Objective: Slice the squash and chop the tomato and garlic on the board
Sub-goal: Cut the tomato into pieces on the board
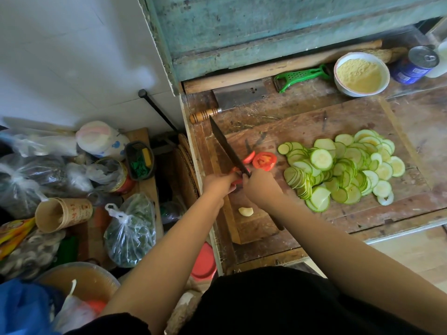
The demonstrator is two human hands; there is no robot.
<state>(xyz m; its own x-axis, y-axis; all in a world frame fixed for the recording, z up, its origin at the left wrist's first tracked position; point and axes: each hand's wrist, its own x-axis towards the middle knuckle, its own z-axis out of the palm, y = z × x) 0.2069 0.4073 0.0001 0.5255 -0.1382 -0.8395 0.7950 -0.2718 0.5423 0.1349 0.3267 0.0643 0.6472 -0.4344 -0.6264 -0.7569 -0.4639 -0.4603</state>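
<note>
Centrally, tomato (264,160) on the board's (314,122) left part: one cut round lying flat, a slice beside the blade, more red under the left hand (219,183), fingers curled on it. Right hand (260,187) grips knife (228,147), tip pointing away. Garlic clove (246,211) nearer the person. Squash slices (343,165) heaped right. Cleaver (232,100) beyond the board.

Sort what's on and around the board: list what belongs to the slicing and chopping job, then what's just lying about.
In the job:
- knife, in the right hand's grip
- tomato, a piece held by the left hand
- garlic clove
- squash slices
- cutting board

Lying about:
- cleaver
- green peeler
- bowl of yellow meal
- blue can
</note>
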